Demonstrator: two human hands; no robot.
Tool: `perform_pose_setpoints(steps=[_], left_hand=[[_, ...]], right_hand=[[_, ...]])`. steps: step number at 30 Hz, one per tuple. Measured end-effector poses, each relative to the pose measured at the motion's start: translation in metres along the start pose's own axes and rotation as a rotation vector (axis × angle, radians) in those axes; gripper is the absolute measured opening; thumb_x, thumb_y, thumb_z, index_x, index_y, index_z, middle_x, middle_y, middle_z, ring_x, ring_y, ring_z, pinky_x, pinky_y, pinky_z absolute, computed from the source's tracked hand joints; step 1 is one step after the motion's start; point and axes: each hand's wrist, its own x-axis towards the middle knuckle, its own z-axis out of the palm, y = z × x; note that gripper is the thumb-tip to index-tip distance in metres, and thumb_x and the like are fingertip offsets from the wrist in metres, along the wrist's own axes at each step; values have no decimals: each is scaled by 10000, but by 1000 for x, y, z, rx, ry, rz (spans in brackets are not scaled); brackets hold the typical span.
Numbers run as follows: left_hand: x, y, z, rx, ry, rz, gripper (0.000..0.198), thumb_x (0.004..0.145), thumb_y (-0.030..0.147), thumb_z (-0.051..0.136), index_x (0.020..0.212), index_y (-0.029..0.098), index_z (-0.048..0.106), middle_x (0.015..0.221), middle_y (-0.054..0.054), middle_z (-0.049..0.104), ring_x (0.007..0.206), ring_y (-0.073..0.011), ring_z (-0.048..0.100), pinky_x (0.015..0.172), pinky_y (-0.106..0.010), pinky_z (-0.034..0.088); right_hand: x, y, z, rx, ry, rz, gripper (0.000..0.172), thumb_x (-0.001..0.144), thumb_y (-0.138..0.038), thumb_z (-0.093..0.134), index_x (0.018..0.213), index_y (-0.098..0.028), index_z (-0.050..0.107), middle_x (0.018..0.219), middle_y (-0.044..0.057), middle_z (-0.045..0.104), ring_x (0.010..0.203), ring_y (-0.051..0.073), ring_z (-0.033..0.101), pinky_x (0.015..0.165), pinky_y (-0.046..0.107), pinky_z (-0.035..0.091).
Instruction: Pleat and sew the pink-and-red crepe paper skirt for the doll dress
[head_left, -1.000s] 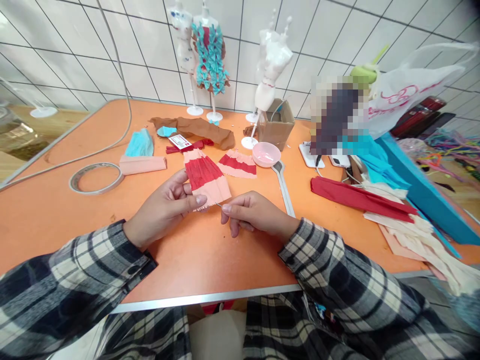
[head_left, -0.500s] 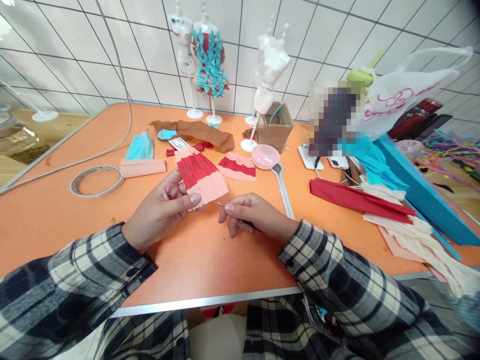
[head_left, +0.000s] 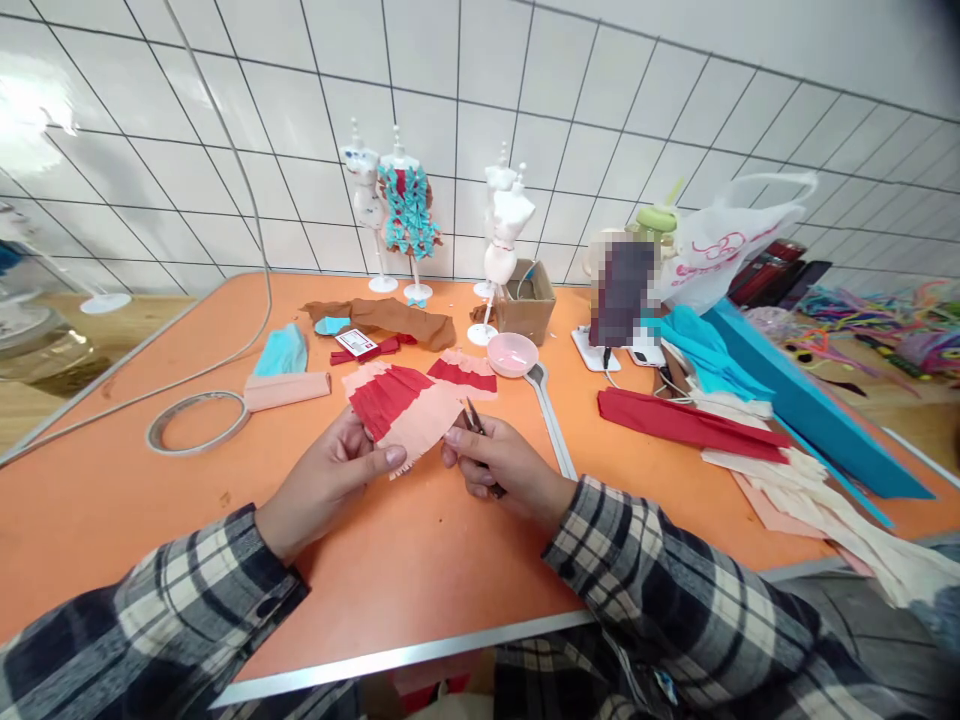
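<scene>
My left hand (head_left: 330, 475) pinches a pleated crepe-paper skirt piece (head_left: 390, 402), red across the middle with pink bands and a ragged fringe along its lower edge. My right hand (head_left: 499, 462) grips a slim dark pointed tool (head_left: 475, 418), its tip pointing up and away from me. Whether that is tweezers or small scissors I cannot tell. The right thumb and forefinger are at the right corner of the pink band and seem to touch it. A similar red-and-pink piece (head_left: 463, 374) lies flat just beyond, beside a pink bowl (head_left: 513, 355).
Several small dress forms (head_left: 512, 225) stand at the back, one in a blue-bowed dress (head_left: 409, 215). A tape roll (head_left: 154, 432) lies left. Grey-handled scissors (head_left: 553, 425), a cardboard box (head_left: 526, 312) and folded red paper (head_left: 686, 424) lie centre to right. A cable (head_left: 259, 230) crosses the left side.
The view has tilted up. My right hand has come closer to the paper piece, its fingers now at the right corner, and the tool has turned upward. The left hand still holds the piece.
</scene>
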Motion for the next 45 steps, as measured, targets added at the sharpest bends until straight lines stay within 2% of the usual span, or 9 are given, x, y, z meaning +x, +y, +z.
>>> perform_pose_setpoints(steps=[5,9,14,20,23,26,28,36,45], left_hand=[[1,-2,1,50,-33,-31,467,759,266,853,1192,201,691,1223,-113,731,1091,-288,666,874,-324,529],[2,-3,1,45,-44,-49,486,778,276,838,1234,204,684,1272,-119,722,1192,-314,643,995,-369,498],[2,-6,3,52,-25,-51,481,748,266,860,1200,208,702,1247,-108,734,1187,-319,647,993,-374,497],[1,-7,13,-87,-7,-52,171,781,268,824,919,191,756,1102,-102,779,1099,-296,684,924,-351,533],[2,-9,14,-142,4,-99,248,805,238,798,1043,180,755,1127,-114,777,1107,-292,687,942,-363,527],[4,-10,13,-149,54,-98,352,796,212,799,1141,181,737,1188,-110,765,1146,-290,674,971,-367,510],[3,-10,11,-118,51,-87,382,770,215,823,1140,175,740,1198,-109,762,1145,-294,673,961,-364,509],[1,-11,17,-174,-18,-82,357,823,285,794,1160,181,739,1159,-117,770,1114,-295,686,960,-378,520],[5,-17,28,-348,23,-203,128,835,207,787,960,181,786,926,-51,774,843,-162,691,804,-244,567]], right_hand=[[0,-1,2,39,93,-29,382,693,-381,806,789,-198,485,621,-74,593,385,18,304,386,171,290],[0,0,2,73,104,-34,388,702,-407,804,810,-197,496,606,-78,581,391,20,289,406,177,305],[2,4,5,43,195,-40,351,693,-369,781,806,-201,495,585,-88,551,401,30,320,412,182,286],[6,11,10,75,324,-146,325,688,-379,766,830,-201,534,592,-88,546,420,39,339,450,204,353],[4,11,12,148,271,-138,330,690,-404,754,869,-196,570,554,-90,530,411,48,314,446,214,365],[2,11,12,215,196,-121,369,728,-485,710,920,-189,601,439,-128,370,393,70,259,442,237,387],[1,12,12,162,232,-117,407,729,-511,739,932,-193,589,428,-142,313,396,75,259,445,242,396],[5,15,18,22,459,-172,458,625,-461,831,847,-215,515,602,-93,458,483,76,410,436,226,389],[5,22,28,-8,547,-243,404,660,-478,794,811,-208,535,642,-64,477,512,85,451,430,224,371]])
